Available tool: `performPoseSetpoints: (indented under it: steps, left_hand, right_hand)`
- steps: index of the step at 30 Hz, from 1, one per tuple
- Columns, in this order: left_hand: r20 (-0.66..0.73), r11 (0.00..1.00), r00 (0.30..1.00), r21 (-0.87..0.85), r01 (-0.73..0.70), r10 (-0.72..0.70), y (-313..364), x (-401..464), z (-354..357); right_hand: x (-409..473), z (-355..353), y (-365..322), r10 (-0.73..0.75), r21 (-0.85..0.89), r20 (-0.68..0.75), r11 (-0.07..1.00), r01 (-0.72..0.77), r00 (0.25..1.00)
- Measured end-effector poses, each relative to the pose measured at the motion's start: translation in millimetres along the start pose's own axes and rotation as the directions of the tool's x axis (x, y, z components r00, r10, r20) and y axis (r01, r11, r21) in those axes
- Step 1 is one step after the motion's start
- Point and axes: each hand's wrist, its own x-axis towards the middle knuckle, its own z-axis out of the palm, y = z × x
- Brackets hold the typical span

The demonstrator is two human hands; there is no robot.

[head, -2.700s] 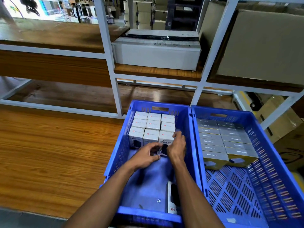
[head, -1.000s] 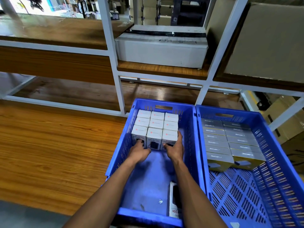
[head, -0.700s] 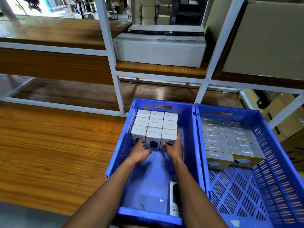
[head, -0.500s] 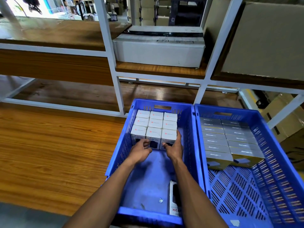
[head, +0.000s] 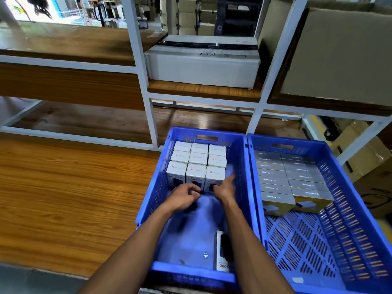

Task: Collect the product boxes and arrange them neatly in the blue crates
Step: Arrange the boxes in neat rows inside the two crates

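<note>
White boxes [head: 196, 166]: nine, packed at 12 o'clock in left crate [head: 241, 179]. Left hand [head: 184, 195] loosely curled, empty; right hand [head: 226, 188] flat against row end. Rows to be squared flush before loose box [head: 222, 254], 6 o'clock, is added.

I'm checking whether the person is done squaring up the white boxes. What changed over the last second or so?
Both hands have drawn back from the front row of white boxes. The left hand now hangs loosely curled just in front of it; the right hand has eased off, fingers still near the right-hand box. The three-by-three block, the loose box lying at the near end of the left crate, and the right crate are unchanged.
</note>
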Motion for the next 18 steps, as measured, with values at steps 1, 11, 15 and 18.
performPoseSetpoints:
  steps: [1, 11, 15, 18]
  left_hand:
    - [0.038, 1.000, 0.999, 0.012, -0.026, 0.025, 1.5, -2.5, 2.7]
    - [0.476, 0.869, 0.876, 0.400, -0.290, 0.073, 6.2, -21.7, 39.1]
    - [0.607, 0.746, 0.795, 0.527, -0.407, 0.005, 6.6, -32.1, 61.1]
    - [0.627, 0.736, 0.777, 0.549, -0.395, -0.051, 9.7, -35.9, 68.9]
  right_hand:
    - [-4.3, -4.7, -2.9, 0.022, -0.047, 0.013, 0.999, -0.021, 1.000]
    - [-39.2, -48.4, -0.8, -0.021, -0.619, 0.394, 0.734, 0.281, 0.919]
    - [-52.7, -47.6, 5.6, 0.067, -0.694, 0.467, 0.646, 0.318, 0.882]
    - [-54.5, -45.4, 11.4, 0.123, -0.707, 0.490, 0.635, 0.311, 0.863]
